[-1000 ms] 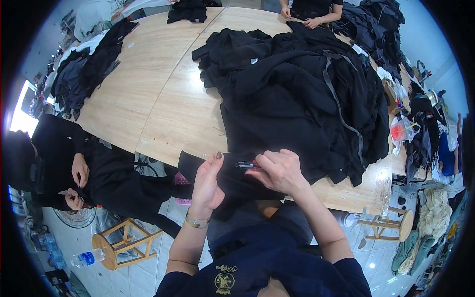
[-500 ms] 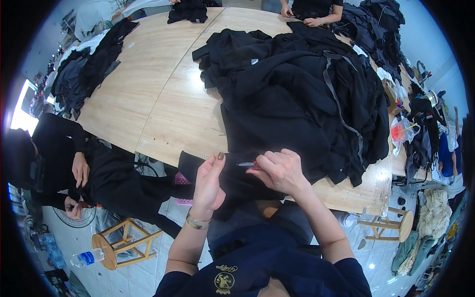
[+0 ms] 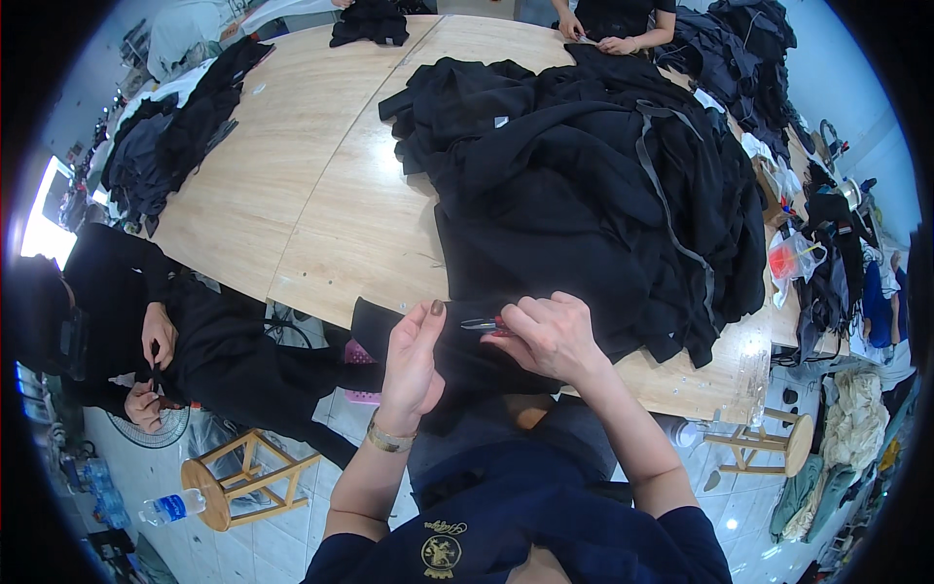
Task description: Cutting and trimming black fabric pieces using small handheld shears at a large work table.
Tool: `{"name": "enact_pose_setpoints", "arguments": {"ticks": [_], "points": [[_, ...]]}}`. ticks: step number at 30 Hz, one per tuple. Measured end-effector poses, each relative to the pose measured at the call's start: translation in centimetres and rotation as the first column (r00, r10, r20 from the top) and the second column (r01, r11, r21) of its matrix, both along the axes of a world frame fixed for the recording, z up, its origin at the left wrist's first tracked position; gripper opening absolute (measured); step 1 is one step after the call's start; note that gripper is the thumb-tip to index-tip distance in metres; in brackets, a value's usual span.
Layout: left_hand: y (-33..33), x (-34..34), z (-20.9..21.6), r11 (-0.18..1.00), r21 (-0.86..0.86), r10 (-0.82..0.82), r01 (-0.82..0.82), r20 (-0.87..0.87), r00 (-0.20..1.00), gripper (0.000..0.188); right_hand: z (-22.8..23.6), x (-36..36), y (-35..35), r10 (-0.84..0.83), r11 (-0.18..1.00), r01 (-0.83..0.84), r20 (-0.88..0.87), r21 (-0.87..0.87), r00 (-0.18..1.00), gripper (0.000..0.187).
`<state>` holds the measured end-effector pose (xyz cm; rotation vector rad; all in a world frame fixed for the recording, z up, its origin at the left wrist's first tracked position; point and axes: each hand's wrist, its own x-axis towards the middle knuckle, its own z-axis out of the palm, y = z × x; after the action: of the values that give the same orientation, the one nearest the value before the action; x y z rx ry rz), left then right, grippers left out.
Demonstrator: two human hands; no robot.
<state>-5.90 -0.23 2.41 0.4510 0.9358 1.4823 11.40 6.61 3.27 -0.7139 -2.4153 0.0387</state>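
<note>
In my right hand (image 3: 553,338) is a small pair of thread snips (image 3: 479,324) with metal blades and a red handle. The fingers are curled round the handle, and the blades point left toward my other thumb. My left hand (image 3: 413,360) grips the edge of a black garment (image 3: 384,319) at the table's near edge, thumb upright; its fingertips are partly hidden. The blade tips lie over the black cloth, a short way from the left thumb. Any thread there is too fine to make out.
A large heap of black garments (image 3: 564,204) with a grey strip (image 3: 662,195) covers the wooden table (image 3: 331,224). Co-workers handle dark cloth at left and far right. Wooden stools (image 3: 209,494) stand at both sides; a water bottle (image 3: 175,506) is at the left.
The snips have shifted slightly left, closer to my left thumb, which has barely moved. The co-worker on the left has brought a hand lower onto the dark cloth.
</note>
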Motion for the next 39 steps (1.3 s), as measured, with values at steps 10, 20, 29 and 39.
{"name": "enact_pose_setpoints", "arguments": {"ticks": [10,20,29,39], "points": [[0.0,-0.04,0.05,1.0,-0.008,0.022,-0.022,-0.02,1.0,0.014,-0.16,0.19,0.09,-0.005,1.0,0.005,0.012,0.009,1.0,0.029],[-0.07,-0.01,-0.06,1.0,-0.006,0.006,-0.006,-0.006,1.0,0.015,0.15,0.0,0.1,-0.002,1.0,0.002,0.026,0.024,1.0,0.03],[-0.04,-0.16,-0.01,1.0,-0.001,-0.02,0.02,0.019,1.0,0.017,0.06,-0.13,0.21,0.003,0.997,-0.006,0.039,0.076,0.999,0.03],[-0.12,-0.29,0.05,1.0,-0.006,-0.016,0.016,0.034,0.999,0.018,-0.03,0.01,0.34,0.016,0.999,-0.017,0.03,0.049,0.999,0.03]]}}
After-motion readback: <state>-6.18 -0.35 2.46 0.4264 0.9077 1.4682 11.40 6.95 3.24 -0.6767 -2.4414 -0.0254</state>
